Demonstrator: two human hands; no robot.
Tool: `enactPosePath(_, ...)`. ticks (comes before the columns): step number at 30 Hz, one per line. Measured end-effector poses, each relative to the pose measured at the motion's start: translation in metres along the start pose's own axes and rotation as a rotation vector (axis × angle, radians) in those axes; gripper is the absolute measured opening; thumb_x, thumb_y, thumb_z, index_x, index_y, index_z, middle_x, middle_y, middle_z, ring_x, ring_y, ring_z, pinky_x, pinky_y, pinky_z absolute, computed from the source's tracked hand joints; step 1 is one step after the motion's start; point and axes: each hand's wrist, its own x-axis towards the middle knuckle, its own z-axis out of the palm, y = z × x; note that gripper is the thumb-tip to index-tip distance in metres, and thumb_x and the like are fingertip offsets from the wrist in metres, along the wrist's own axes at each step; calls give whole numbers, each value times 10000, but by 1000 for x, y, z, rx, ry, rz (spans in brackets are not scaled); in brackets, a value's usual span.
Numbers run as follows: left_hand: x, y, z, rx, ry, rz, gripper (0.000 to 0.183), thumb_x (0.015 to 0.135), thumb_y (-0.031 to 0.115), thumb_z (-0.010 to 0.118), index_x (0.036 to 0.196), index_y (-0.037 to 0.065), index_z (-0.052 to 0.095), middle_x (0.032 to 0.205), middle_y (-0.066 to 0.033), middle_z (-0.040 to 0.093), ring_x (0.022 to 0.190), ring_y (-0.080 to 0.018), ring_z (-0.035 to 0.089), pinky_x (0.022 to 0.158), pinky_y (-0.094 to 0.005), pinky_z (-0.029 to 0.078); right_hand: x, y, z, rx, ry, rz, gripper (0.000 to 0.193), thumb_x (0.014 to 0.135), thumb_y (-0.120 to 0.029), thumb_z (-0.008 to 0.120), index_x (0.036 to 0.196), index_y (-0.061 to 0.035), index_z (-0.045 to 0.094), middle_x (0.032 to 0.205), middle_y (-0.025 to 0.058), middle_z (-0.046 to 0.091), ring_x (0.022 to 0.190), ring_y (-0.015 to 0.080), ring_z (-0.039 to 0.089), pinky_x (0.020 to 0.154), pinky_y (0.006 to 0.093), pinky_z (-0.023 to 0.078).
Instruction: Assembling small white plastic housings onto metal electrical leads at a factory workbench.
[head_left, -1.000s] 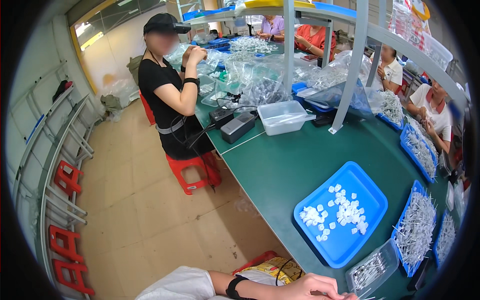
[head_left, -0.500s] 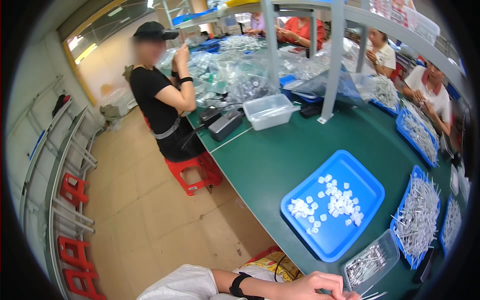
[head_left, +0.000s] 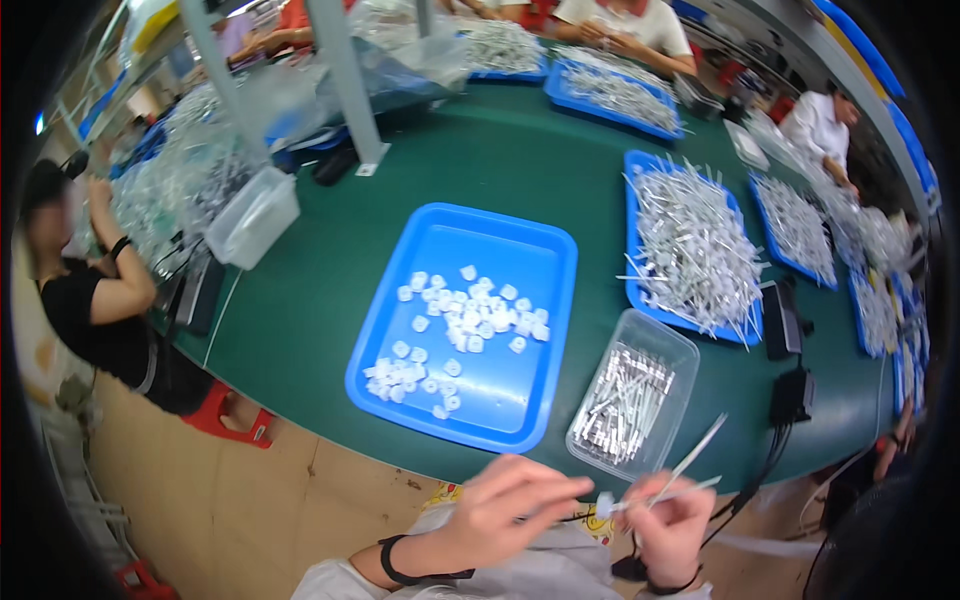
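Two thin whitish rods (head_left: 690, 455) stick out of my right hand (head_left: 672, 530), whose thumb and fingers are pinched round them. A small white plastic cap (head_left: 604, 505) shows at the left side of that grip, by the rods' other end. My left hand (head_left: 500, 515) faces it with fingers stretched out toward the cap, a little apart from it; its thumb is partly hidden. Just beyond the hands lies a blue tray (head_left: 480, 240) with many small white caps (head_left: 480, 318). Right of it, a clear plastic box (head_left: 672, 345) holds thin rods with metallic ends (head_left: 625, 405).
A blue tray heaped with white rods (head_left: 695, 245) is behind the clear box. More rod-filled trays (head_left: 615, 95) line the far side. Black adapters with cables (head_left: 790, 395) sit at right. A metal shelf post (head_left: 345, 90) rises at left; co-workers sit around the green table (head_left: 480, 140).
The view has swung right, so the trays sit further left. My right hand with the rods and cap is now visible; my left hand has its fingers extended.
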Motion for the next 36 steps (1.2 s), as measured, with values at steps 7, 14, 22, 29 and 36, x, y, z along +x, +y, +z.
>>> enactPosePath(7,-6,-5,-28,141,192,-233,154,702,-45,612,844,10,626,776,-91,598,684,-176,581,608,-251,456,120,-72,-44,-247,163,-422,182,786,-99,588,910,34,585,783,68,593,622,71,498,553,195,393)
enactPosePath(14,-3,-6,-33,180,163,-251,104,732,-40,568,823,-16,612,765,-103,597,688,-181,573,621,-257,442,220,-102,-101,-443,196,-363,399,810,-162,582,1116,77,492,1012,96,581,800,75,518,707,189,414)
enactPosePath(22,7,-35,-59,648,266,-181,136,714,-4,591,849,-18,595,752,-109,561,701,-234,522,642,-301,413,92,-69,-43,-174,180,-418,243,849,-114,518,1034,42,533,1018,132,567,749,88,525,667,216,407)
enactPosePath(29,19,-53,-64,904,123,-262,260,675,109,663,898,-10,602,799,-100,511,786,-254,470,724,-340,379,20,11,-25,81,-50,-644,172,788,-193,614,875,-57,554,860,125,517,699,200,502,566,275,414)
enactPosePath(36,34,-63,-52,943,126,-322,181,670,107,663,812,3,617,839,-95,528,828,-255,477,762,-351,365,17,21,-25,299,-54,-424,209,772,-122,627,955,-37,572,816,122,517,587,164,511,530,255,448)
